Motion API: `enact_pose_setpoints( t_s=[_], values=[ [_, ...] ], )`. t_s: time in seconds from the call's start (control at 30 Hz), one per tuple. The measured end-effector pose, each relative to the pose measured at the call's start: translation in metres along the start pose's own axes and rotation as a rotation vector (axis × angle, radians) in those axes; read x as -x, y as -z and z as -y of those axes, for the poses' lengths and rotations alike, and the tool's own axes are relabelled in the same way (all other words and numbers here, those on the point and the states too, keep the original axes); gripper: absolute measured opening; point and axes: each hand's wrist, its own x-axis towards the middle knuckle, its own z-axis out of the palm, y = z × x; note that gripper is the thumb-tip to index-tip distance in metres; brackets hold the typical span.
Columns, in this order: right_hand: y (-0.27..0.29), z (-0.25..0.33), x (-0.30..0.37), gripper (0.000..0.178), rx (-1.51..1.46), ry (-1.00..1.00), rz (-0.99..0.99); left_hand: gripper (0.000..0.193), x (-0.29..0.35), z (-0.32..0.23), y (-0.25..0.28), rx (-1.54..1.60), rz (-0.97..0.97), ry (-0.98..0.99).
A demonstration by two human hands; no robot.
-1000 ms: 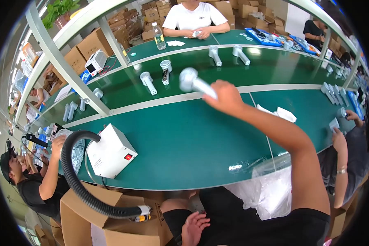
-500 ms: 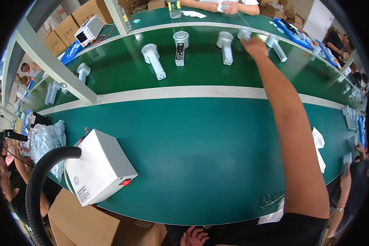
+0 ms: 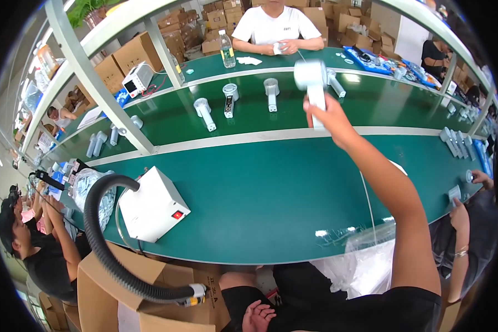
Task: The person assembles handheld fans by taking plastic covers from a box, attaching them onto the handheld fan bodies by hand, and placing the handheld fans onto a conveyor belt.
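Note:
My right hand is closed around the handle of a pale grey handheld device with a round head. It holds the device upright, raised above the far part of the bench, and the device is slightly blurred. My left hand rests on my lap, palm up, its fingers loosely bent and apart with nothing in them. Similar devices lie on the raised green shelf beyond: one device, one with its handle's inner parts showing, another, and one just behind the held one.
On the left of the green bench stands a white box machine with a black hose curving over a cardboard box. Clear plastic wrap hangs by my right arm. Opposite sits a person; others work at both sides.
My right hand has taken up a device from the far shelf and drawn it nearer, lifting it upright. The view has tilted up. My left hand stays on my lap.

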Motion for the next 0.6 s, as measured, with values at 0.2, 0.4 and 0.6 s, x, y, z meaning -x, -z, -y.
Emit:
enact_pose_setpoints(
  t_s=[0.2, 0.4, 0.6],
  values=[
    [-0.038, 0.062, 0.219, 0.041, 0.031, -0.495, 0.697, 0.036, 0.114, -0.058, -0.078, -0.822, 0.013, -0.551],
    [-0.124, -0.010, 0.409, 0.044, 0.183, -0.146, 0.899, 0.021, 0.225, -0.175, -0.136, -1.647, -0.123, -1.438],
    [-0.131, 0.013, 0.427, 0.041, 0.139, 0.019, 1.075, 0.038, 0.270, -0.308, 0.009, -2.025, -0.612, -0.495]
  ],
)
